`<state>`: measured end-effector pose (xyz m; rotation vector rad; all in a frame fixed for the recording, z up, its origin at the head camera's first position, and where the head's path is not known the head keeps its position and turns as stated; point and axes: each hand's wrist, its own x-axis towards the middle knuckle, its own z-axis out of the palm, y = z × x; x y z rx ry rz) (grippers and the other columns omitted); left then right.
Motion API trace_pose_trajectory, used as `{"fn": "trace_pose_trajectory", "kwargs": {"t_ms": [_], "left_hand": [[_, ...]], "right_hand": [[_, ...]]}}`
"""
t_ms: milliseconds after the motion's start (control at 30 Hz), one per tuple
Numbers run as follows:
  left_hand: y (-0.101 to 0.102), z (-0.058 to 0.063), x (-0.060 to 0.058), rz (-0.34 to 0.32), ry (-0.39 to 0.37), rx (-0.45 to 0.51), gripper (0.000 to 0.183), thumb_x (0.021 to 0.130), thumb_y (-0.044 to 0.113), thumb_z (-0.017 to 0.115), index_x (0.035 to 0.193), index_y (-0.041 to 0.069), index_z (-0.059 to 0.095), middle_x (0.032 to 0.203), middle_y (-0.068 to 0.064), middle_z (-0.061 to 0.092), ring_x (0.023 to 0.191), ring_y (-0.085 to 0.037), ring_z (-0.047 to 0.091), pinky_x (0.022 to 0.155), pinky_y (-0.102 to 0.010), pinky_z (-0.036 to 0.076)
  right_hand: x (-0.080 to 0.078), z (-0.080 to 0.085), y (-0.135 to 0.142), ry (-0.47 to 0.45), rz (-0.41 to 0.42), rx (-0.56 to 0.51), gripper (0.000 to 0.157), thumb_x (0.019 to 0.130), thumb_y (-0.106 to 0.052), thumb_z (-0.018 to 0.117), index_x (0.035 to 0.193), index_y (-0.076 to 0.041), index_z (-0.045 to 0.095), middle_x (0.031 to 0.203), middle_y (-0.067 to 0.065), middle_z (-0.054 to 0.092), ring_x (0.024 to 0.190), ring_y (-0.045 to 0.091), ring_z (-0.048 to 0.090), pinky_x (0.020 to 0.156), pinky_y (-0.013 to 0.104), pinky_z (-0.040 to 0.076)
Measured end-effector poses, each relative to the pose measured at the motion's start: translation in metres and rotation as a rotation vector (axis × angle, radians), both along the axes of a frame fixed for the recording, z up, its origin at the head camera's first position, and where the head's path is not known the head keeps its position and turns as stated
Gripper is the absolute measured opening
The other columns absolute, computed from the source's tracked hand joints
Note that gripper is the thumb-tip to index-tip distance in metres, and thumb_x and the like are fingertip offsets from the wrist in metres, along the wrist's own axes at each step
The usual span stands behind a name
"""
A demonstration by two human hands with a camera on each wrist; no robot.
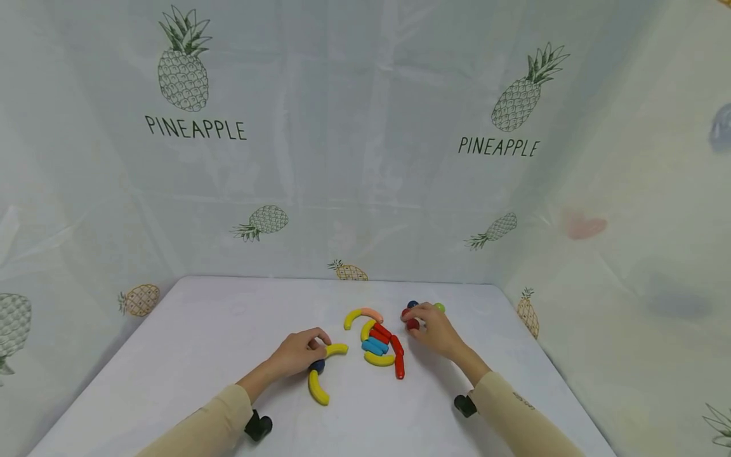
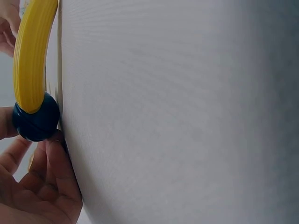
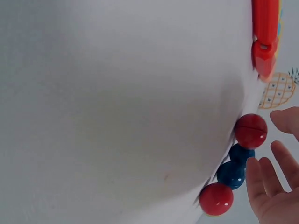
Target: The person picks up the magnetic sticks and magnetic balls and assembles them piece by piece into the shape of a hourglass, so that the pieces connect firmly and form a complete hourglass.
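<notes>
On the left, my left hand pinches a dark blue ball low at the table, thumb on one side and fingertips on the other in the left wrist view. One toy banana lies beyond that ball and another toy banana on its near side. A banana overlaps the ball in the left wrist view. Over on the right, my right hand hovers with thumb and fingers spread over a red ball. Dark blue balls and another red ball sit beside it.
Between the hands lies an arrangement of toy bananas, red sausage-shaped pieces, blue pieces and a pink piece. A green ball is behind the right hand. Pineapple-printed cloth hangs around the white table.
</notes>
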<state>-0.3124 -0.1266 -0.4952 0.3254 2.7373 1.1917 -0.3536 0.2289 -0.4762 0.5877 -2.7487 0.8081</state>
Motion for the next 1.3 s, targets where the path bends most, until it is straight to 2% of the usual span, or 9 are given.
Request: {"fn": "trace_pose_trajectory", "kwargs": {"t_ms": [133,300,533,833,1100,1300], "left_hand": [[0.0,0.0,0.001,0.002,-0.004,0.002,0.014,0.099,0.021,0.072,0.113,0.023,0.071,0.095,0.0,0.066,0.083,-0.018,0.058,0.072,-0.032,0.053],[0.0,0.002,0.002,-0.007,0.004,0.013,0.014,0.099,0.02,0.071,0.113,0.021,0.071,0.095,0.0,0.067,0.082,-0.018,0.059,0.071,-0.032,0.053],[0.001,0.0,0.001,-0.005,0.0,0.01,0.014,0.1,0.02,0.072,0.113,0.022,0.07,0.096,0.0,0.066,0.082,-0.018,0.059,0.072,-0.032,0.053],[0.0,-0.001,0.0,0.0,0.004,0.005,0.014,0.099,0.02,0.072,0.112,0.022,0.07,0.094,0.0,0.066,0.08,-0.018,0.059,0.07,-0.032,0.053],[0.0,-0.003,-0.002,0.009,0.012,0.001,0.014,0.099,0.02,0.073,0.112,0.023,0.07,0.094,0.001,0.067,0.08,-0.017,0.059,0.071,-0.031,0.054],[-0.001,-0.003,-0.002,0.019,0.012,0.002,0.014,0.098,0.019,0.073,0.112,0.023,0.07,0.093,0.001,0.066,0.08,-0.017,0.059,0.071,-0.032,0.054]], "right_hand": [[-0.002,-0.005,0.004,-0.021,-0.006,0.02,0.028,0.089,0.002,0.082,0.114,-0.009,0.08,0.118,0.009,0.069,0.114,0.034,0.064,0.095,0.049,0.061],[-0.003,-0.008,0.006,-0.059,-0.036,0.035,0.029,0.089,0.002,0.082,0.115,-0.011,0.08,0.116,0.007,0.067,0.109,0.027,0.064,0.093,0.044,0.062],[-0.003,-0.007,0.007,-0.099,-0.058,0.022,0.024,0.088,0.002,0.083,0.108,-0.011,0.08,0.106,0.005,0.063,0.098,0.025,0.063,0.085,0.036,0.064],[-0.003,-0.01,0.011,-0.093,-0.046,0.04,0.026,0.089,-0.001,0.084,0.112,-0.013,0.08,0.1,0.001,0.067,0.092,0.02,0.062,0.081,0.03,0.062],[0.001,-0.007,0.007,-0.067,-0.063,0.036,0.028,0.088,-0.007,0.086,0.115,-0.011,0.078,0.103,0.0,0.068,0.09,0.016,0.058,0.078,0.027,0.059],[0.005,0.0,-0.008,-0.03,-0.005,0.002,0.03,0.087,-0.009,0.088,0.116,-0.01,0.079,0.103,0.0,0.07,0.089,0.013,0.063,0.077,0.025,0.061]]}}
